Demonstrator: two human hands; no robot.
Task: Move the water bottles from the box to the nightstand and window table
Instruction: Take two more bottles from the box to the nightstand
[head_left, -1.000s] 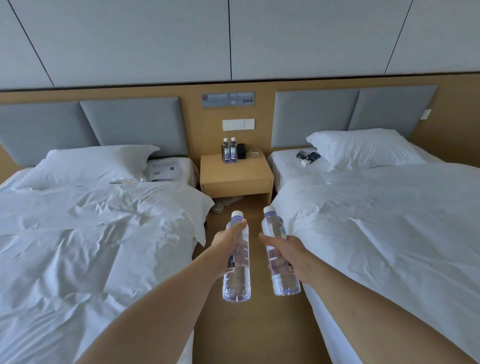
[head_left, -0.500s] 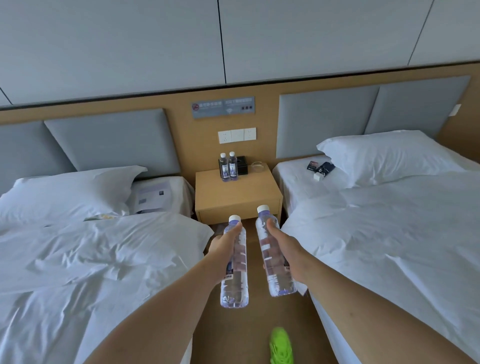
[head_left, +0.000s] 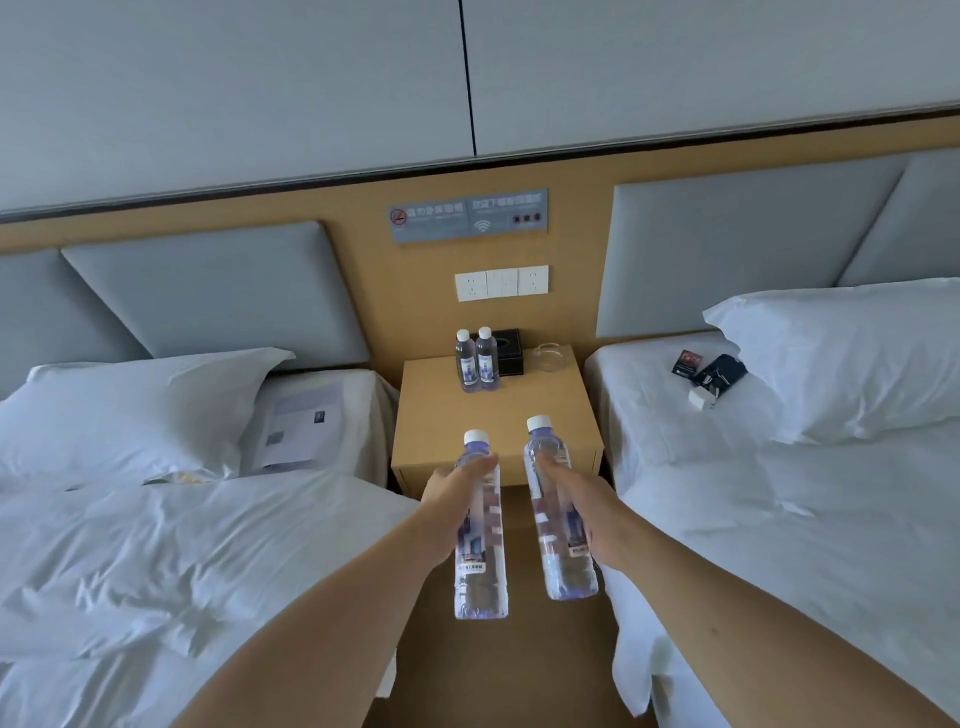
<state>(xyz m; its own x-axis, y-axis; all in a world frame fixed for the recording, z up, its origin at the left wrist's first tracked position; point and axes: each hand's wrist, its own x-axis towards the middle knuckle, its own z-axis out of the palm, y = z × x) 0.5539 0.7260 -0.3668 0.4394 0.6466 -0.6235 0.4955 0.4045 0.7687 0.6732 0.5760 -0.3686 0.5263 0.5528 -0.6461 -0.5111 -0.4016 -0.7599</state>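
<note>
Two beds flanked a wooden nightstand (head_left: 493, 415) already carrying two small bottles (head_left: 477, 358). Left hand (head_left: 452, 499) gripped one water bottle (head_left: 480, 545), right hand (head_left: 587, 509) gripped another bottle (head_left: 558, 525), fingers wrapped round each, both upright above the floor just before the nightstand.

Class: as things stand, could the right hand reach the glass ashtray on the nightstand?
Probably not yet: the right hand grips a bottle, short of the nightstand; the ashtray sits unobstructed at the back.

Four water bottles (head_left: 480, 525) (two held), two beds (head_left: 156, 545), two pillows (head_left: 130, 410), one nightstand (head_left: 545, 410)
</note>
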